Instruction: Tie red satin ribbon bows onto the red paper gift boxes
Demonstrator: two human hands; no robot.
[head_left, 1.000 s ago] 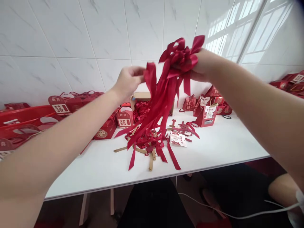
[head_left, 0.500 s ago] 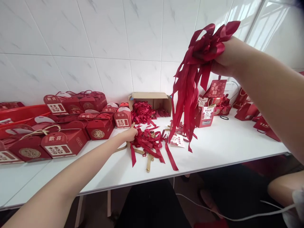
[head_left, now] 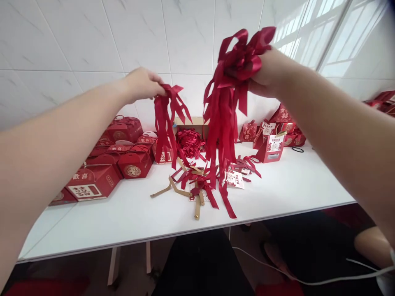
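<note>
My right hand point(head_left: 268, 72), raised well above the table, is closed around a thick bunch of red satin ribbons point(head_left: 222, 111) whose tails hang down. To its left, my left hand point(head_left: 147, 85) is also lifted, pinching a smaller cluster of red ribbons point(head_left: 163, 119). Below them on the white table point(head_left: 138, 220) lies a small heap of loose red ribbons point(head_left: 200, 181), mixed with gold strips point(head_left: 180, 191) and a printed white card point(head_left: 233, 179). More ribbons point(head_left: 189, 143) fill an open cardboard box point(head_left: 191, 121) at the back, partly hidden by the hanging tails.
Red gift boxes point(head_left: 101, 181) with printed characters stand in rows at the left. Smaller red boxes point(head_left: 271, 148) and a black ring point(head_left: 298, 149) are on the right. Another person's leg point(head_left: 372, 246) and a white cable point(head_left: 324, 283) show at lower right.
My left hand has risen from the heap on the table with a cluster of ribbons. The heap is smaller. My right hand has shifted left in view, still holding its bunch.
</note>
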